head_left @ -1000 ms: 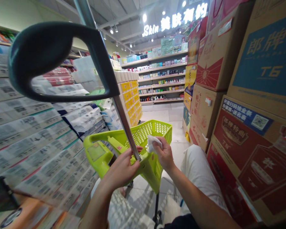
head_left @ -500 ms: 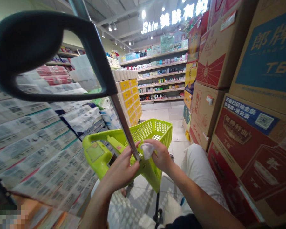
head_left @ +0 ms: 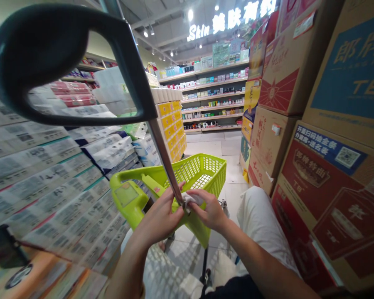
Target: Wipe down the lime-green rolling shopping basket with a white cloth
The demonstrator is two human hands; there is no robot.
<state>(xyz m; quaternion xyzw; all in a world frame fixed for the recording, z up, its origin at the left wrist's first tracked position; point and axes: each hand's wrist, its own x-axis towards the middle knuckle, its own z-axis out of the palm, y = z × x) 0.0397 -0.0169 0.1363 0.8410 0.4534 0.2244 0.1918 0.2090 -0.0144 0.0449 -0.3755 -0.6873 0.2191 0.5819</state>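
Observation:
A lime-green shopping basket on wheels (head_left: 208, 171) stands in the aisle in front of me. Its metal pull rod (head_left: 163, 155) rises towards my face and ends in a dark loop handle (head_left: 65, 62). My left hand (head_left: 162, 216) grips the near rim of the basket at the foot of the rod. My right hand (head_left: 208, 209) pinches a crumpled white wipe (head_left: 191, 199) and presses it against the base of the rod. The two hands almost touch.
Stacked packs of tissue paper (head_left: 50, 182) line the left side. Tall stacks of cardboard boxes (head_left: 324, 137) stand close on the right. Yellow boxes (head_left: 173, 133) sit ahead, and shelves of bottles (head_left: 212, 99) cross the far end of the tiled aisle (head_left: 212, 147).
My right hand has brought the white wipe down and left, from above the basket rim to the foot of the rod. The left hand has stayed on the rim.

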